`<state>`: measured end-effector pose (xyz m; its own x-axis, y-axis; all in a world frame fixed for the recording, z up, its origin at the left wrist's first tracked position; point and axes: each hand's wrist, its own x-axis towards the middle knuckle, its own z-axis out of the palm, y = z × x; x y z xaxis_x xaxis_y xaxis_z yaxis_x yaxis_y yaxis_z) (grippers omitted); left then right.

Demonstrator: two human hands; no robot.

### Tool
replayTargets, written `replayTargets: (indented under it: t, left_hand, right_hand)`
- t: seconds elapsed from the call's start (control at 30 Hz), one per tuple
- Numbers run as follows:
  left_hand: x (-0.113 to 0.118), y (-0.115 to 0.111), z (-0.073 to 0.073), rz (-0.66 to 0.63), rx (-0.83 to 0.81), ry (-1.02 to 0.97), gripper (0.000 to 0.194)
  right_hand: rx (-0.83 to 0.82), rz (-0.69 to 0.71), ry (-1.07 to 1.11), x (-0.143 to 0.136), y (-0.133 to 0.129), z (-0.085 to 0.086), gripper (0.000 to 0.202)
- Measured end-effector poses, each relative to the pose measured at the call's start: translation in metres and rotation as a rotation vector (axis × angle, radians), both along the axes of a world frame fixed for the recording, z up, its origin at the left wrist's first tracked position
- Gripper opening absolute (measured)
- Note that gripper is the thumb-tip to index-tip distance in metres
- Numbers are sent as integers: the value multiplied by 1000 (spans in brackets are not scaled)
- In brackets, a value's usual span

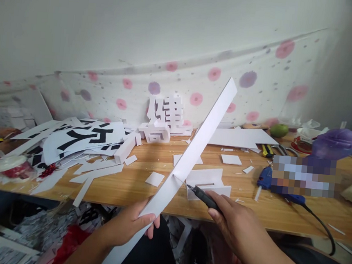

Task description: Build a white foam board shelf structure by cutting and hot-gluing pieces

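Observation:
My left hand is closed around a long white foam-board strip, which slants up and to the right over the table's front edge. Partway along, the strip has a cut line with a small raised flap. In my right hand is a black craft knife, its tip close to the strip's right edge at that line; whether it touches I cannot tell. Behind the knife, on the table, lies a white foam-board piece with a slot. A small white square lies left of it.
White cut-out characters stand at the back of the wooden table. Printed sheets and offcuts lie left. A blue glue gun, yellow-handled pliers and a green fruit are right. Another person's arm shows far left.

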<state>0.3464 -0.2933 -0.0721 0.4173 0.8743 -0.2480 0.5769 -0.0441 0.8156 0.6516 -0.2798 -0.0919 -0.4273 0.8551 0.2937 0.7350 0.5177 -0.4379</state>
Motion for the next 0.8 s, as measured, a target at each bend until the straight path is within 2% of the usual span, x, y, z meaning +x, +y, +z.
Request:
replayTargets:
  t: [0.27,0.57,0.8]
  left_hand:
    - [4,-7,18,8,23,16,38]
    - [7,-9,5,-3,-24,-106,48]
    - [11,-7,5,-79,-38,-135,46]
  right_hand:
    - [163,30,16,3,-10,10,40]
    - [138,23,18,3,-11,12,40]
    - [34,37,-9,1,-8,14,41]
